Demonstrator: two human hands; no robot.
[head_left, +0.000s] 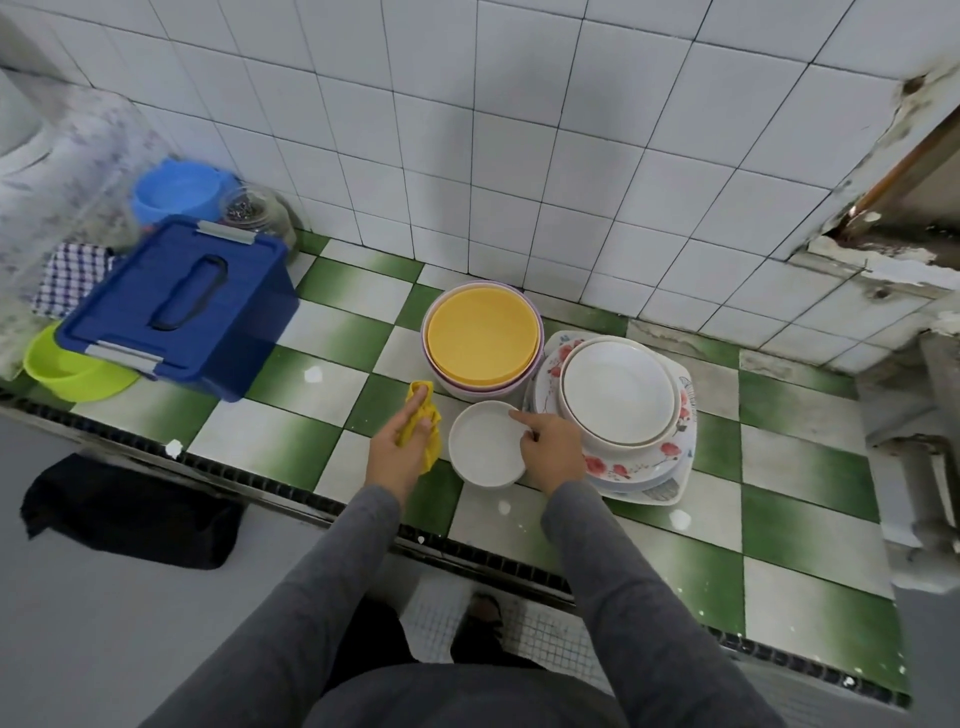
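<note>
Both grey-sleeved arms reach forward over the desk's near edge; left grip clenched, right grip curled, forefinger extended.

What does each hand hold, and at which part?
Left hand grips the yellow cloth around its middle; right hand holds the white bowl at its right rim.

A yellow cloth beside a white bowl; floral red-patterned plates, a yellow-lined bowl, a blue box on the green-and-white checkered desk.
</note>
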